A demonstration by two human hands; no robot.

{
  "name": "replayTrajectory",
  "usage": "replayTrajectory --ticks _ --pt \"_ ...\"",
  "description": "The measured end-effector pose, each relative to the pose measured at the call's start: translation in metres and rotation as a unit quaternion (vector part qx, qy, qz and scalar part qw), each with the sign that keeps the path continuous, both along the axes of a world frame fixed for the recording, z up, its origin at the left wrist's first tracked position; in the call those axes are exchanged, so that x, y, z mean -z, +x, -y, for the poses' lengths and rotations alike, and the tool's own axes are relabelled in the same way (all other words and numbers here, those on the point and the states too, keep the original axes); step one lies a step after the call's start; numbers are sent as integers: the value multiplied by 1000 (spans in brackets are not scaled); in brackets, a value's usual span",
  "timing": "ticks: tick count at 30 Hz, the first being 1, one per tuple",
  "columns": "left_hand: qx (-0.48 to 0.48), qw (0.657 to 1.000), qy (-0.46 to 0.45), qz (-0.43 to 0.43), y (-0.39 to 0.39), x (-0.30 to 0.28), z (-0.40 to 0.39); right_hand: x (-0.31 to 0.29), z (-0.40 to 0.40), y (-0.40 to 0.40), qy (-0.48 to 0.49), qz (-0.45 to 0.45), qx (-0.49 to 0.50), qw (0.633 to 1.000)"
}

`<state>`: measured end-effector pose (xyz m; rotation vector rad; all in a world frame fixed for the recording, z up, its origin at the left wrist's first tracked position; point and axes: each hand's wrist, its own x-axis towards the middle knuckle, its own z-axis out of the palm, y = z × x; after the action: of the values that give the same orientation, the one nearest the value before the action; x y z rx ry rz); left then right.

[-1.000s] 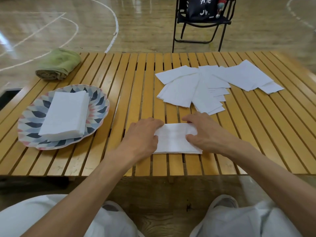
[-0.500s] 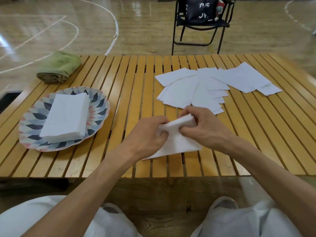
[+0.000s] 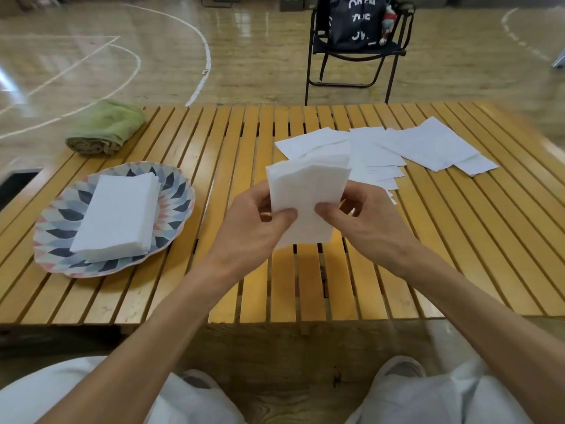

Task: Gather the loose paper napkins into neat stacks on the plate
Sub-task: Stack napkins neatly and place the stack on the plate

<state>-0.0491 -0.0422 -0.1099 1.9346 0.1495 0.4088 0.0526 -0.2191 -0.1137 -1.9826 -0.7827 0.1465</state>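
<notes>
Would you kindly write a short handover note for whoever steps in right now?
Left hand and right hand: both pinch a small bundle of napkins, held upright above the table.
Plate: on the left, with one neat stack on it.
Loose napkins: fanned out on the far right of the table.
Done: one stack on the plate; a second bundle gathered.
Left: square the bundle, set it on the plate, then gather the loose napkins.

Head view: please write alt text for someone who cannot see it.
Both hands, left hand and right hand, pinch a small bundle of napkins raised above a slatted wooden table. A neat napkin stack sits on the patterned plate at left; loose napkins lie spread beyond.
</notes>
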Motion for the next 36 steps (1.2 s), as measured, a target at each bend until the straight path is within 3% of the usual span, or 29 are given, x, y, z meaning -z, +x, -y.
replayTrajectory --ticks 4,6,11,17,23,29,36 --pt "-46 985 157 -53 -1 8 -4 6 2 1 -53 -23 0 998" --pt "-57 981 181 -47 -1 9 -3 5 1 0 -53 -16 1 998" --pt "-53 988 143 -2 -1 3 -1 -3 0 -1 -28 15 1 1000" --pt "-45 986 152 -51 0 11 -6 3 4 2 -83 -10 -2 996" --pt "-55 989 140 -8 -1 3 -7 -4 4 4 -39 15 7 999" --pt "-46 982 167 -72 -3 9 -11 7 6 6 -94 -18 -11 995" --pt "-49 987 143 -59 -3 5 -11 2 6 6 -83 7 8 996"
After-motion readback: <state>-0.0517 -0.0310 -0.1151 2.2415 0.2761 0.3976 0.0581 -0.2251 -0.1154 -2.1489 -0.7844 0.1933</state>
